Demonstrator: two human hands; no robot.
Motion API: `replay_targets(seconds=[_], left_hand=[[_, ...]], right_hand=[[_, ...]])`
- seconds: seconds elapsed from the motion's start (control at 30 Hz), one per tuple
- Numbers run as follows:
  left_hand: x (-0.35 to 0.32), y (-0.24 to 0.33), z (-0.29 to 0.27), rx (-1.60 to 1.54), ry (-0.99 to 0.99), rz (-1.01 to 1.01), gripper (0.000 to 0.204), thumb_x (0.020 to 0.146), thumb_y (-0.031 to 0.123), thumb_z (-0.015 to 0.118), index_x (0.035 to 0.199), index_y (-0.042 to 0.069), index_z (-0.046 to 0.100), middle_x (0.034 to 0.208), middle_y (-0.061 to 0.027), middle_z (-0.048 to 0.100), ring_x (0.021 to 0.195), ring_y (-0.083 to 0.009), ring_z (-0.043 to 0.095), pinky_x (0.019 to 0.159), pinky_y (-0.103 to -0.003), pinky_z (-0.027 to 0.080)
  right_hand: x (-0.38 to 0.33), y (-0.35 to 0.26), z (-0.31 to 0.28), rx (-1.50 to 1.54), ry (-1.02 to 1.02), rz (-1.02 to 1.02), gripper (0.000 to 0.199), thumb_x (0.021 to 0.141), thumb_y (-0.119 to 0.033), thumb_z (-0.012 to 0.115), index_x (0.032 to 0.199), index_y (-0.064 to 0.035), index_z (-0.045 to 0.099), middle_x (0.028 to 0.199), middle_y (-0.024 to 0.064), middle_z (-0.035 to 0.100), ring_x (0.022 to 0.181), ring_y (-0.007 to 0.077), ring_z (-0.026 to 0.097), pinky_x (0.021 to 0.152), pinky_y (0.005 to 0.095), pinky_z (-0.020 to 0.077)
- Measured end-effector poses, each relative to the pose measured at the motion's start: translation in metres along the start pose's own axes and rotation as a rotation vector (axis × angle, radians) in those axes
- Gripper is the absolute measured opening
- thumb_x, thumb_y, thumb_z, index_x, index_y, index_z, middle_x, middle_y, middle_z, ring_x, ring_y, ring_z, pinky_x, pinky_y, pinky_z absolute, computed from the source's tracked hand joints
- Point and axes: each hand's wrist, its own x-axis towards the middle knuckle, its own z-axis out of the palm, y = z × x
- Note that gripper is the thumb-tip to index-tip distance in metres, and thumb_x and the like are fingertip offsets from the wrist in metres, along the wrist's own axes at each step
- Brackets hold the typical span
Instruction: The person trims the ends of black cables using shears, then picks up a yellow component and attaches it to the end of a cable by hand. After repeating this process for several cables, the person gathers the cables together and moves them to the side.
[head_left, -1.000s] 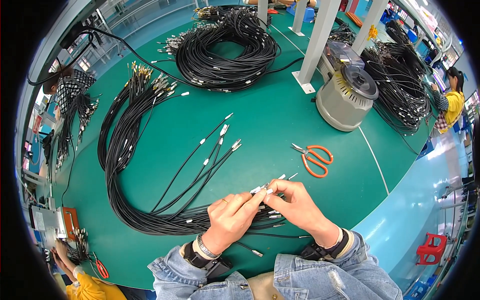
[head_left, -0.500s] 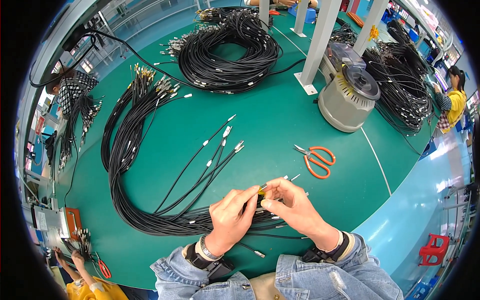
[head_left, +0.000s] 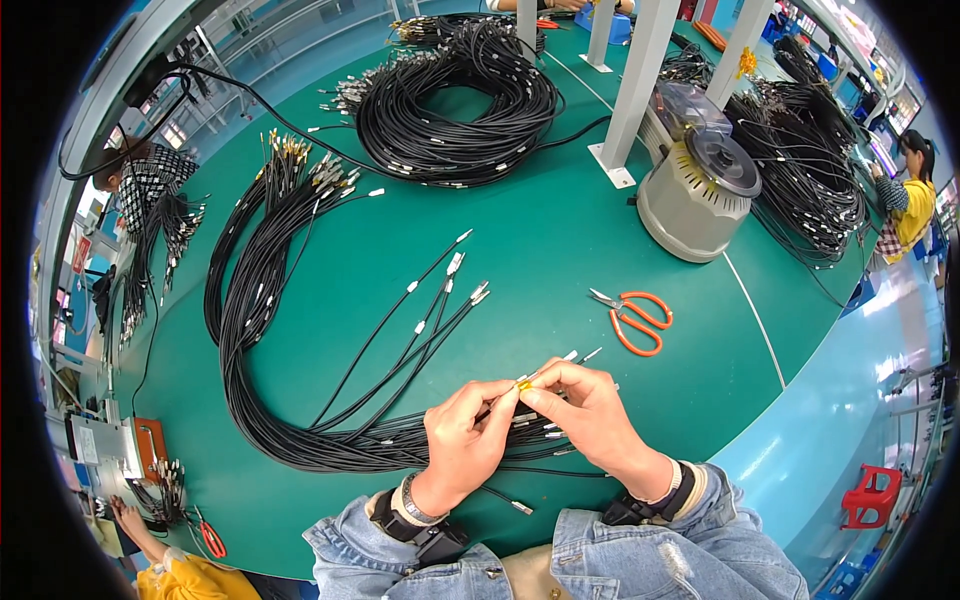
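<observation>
My left hand point(head_left: 462, 441) and my right hand point(head_left: 589, 415) meet over the near part of the green table point(head_left: 560, 240). Together they pinch the end of a thin black cable, and a small gold connector point(head_left: 523, 385) shows between the fingertips of both hands. Under my hands lies a bundle of black cables point(head_left: 300, 440) that sweeps left and away across the table. Several loose cable ends with silver tips point(head_left: 455, 268) fan out just beyond my hands.
Orange-handled scissors point(head_left: 635, 315) lie to the right of my hands. A grey round machine point(head_left: 700, 195) stands at the back right beside white posts point(head_left: 637, 90). Large black cable coils point(head_left: 460, 100) lie at the back. Another person in yellow point(head_left: 912, 200) sits at the far right.
My hands have drawn closer together around the cable end, and the gold connector now sits between the fingertips. The other cables have not moved.
</observation>
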Motion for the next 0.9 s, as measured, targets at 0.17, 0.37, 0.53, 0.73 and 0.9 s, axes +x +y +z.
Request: replay_targets(seconds=[0.17,0.37,0.53,0.73,0.9], left_hand=[[0.000,0.006,-0.003,-0.042,-0.058,-0.110,0.006,0.086,0.001,0.063,0.087,-0.005,0.062,0.068,-0.0053,0.063,0.056,-0.0052,0.056,0.051,-0.019,0.043],[0.000,0.007,-0.004,-0.112,-0.101,-0.167,0.008,0.089,0.003,0.060,0.087,-0.004,0.058,0.064,-0.0036,0.060,0.054,-0.0043,0.053,0.049,-0.020,0.041],[0.003,0.011,-0.006,-0.112,-0.144,-0.164,0.009,0.090,0.005,0.058,0.086,-0.003,0.058,0.062,-0.0025,0.058,0.052,-0.0049,0.050,0.047,-0.021,0.039],[0.008,0.010,-0.012,-0.012,-0.235,-0.094,0.011,0.092,0.006,0.055,0.083,-0.001,0.057,0.059,-0.0019,0.054,0.050,-0.0075,0.048,0.047,-0.023,0.037],[0.012,0.008,-0.018,-0.091,-0.307,-0.124,0.014,0.093,0.007,0.053,0.082,0.000,0.056,0.058,-0.0012,0.053,0.050,-0.0080,0.047,0.046,-0.024,0.036]], right_hand=[[-0.001,0.001,0.000,0.025,0.009,-0.019,0.012,0.088,-0.011,0.063,0.089,0.0014,0.065,0.086,0.0032,0.061,0.081,0.0087,0.057,0.073,0.0256,0.0457],[0.000,0.003,-0.001,0.013,0.008,-0.024,0.013,0.088,-0.011,0.063,0.087,0.0017,0.064,0.085,0.0029,0.061,0.078,0.0084,0.056,0.072,0.0254,0.0453],[0.000,0.004,-0.002,-0.047,0.016,-0.064,0.013,0.087,-0.011,0.065,0.084,0.0015,0.062,0.083,0.0023,0.059,0.075,0.0077,0.054,0.069,0.0252,0.0443],[0.000,0.003,-0.004,-0.188,0.021,-0.131,0.013,0.085,-0.010,0.067,0.082,0.0010,0.061,0.081,0.0036,0.057,0.074,0.0100,0.053,0.068,0.0261,0.0432],[0.000,0.001,-0.005,-0.356,0.015,-0.304,0.011,0.082,-0.008,0.068,0.082,-0.0003,0.060,0.082,0.0052,0.058,0.077,0.0144,0.054,0.071,0.0286,0.0418]])
